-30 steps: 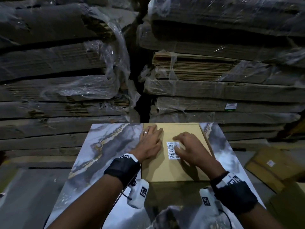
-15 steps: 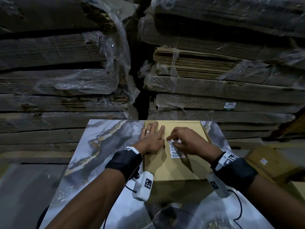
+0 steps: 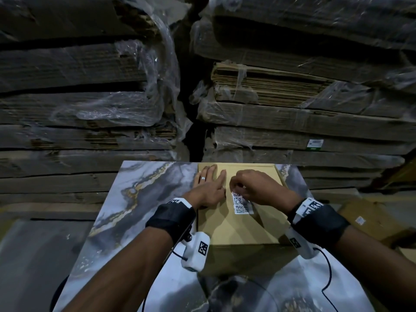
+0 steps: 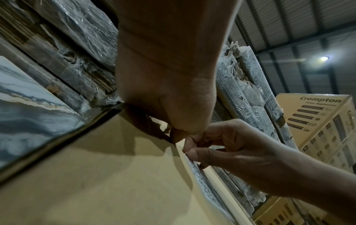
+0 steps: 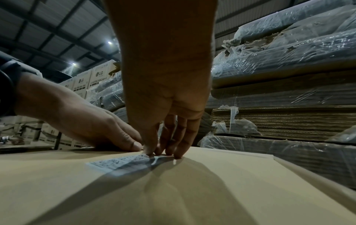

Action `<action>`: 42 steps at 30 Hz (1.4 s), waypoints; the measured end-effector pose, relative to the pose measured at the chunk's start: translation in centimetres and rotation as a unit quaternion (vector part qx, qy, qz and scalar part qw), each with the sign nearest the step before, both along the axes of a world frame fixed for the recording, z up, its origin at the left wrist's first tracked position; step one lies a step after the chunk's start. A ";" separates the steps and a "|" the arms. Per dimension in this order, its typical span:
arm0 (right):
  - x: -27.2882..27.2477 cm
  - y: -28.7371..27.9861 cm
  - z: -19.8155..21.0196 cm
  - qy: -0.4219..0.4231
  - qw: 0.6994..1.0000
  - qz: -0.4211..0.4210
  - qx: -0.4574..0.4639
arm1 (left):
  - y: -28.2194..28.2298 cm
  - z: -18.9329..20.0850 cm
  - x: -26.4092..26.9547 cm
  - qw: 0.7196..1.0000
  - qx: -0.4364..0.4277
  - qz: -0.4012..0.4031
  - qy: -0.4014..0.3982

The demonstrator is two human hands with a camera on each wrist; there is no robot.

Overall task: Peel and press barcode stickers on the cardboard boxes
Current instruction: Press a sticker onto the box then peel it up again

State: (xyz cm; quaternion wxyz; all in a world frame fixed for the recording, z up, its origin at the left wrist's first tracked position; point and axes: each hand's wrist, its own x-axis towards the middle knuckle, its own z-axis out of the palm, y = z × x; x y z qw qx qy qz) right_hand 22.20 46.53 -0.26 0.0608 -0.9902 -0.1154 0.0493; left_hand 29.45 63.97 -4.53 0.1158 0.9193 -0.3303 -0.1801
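1. The plastic-wrapped stacks of flattened brown cardboard (image 3: 292, 91) stand in two piles just behind my marble-patterned grey and gold tabletop (image 3: 144, 194). I judge they are stock kept within reach for later.
2. One flat tan cardboard box (image 3: 236, 226) lies on the table's far right part, broad face up so that face can take a label. A second tan box with a small white label (image 3: 369, 219) sits lower down to my right, probably already done.
3. My left hand (image 3: 208, 188) lies flat on the box's left edge, fingers straight and close together, thumb beside the sticker. I hold it there to stop the box sliding.
4. My right hand (image 3: 258, 188) has its fingertips (image 5: 178, 155) bunched and pointing down, pinching at the sticker's far end. Whether I am lifting that end or rubbing it down, I cannot tell.
5. One white rectangular barcode sticker (image 3: 242, 202) lies on the box top between my hands, near the middle. I count two square codes on it clearly; a third is partly hidden by my fingers.
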 end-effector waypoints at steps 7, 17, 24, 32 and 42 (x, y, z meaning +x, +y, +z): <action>-0.6 -0.8 -0.6 -0.003 0.999 0.019 0.028 | 0.1 0.2 -0.2 1.000 0.006 -0.003 -0.007; -0.9 -2.1 -1.4 -0.029 0.993 0.021 0.116 | -0.1 -0.3 0.1 1.000 0.009 -0.008 -0.015; -0.7 -2.2 -2.0 -0.055 0.994 0.035 0.086 | -0.2 -0.4 0.1 1.000 0.013 -0.010 -0.023; -0.3 -1.7 -2.4 -0.064 0.996 0.058 -0.025 | -0.1 -0.5 0.0 1.000 0.007 -0.010 -0.029; 0.1 -2.3 -1.7 -0.020 0.996 0.086 -0.009 | 0.0 -0.4 -0.2 0.999 0.000 -0.011 -0.033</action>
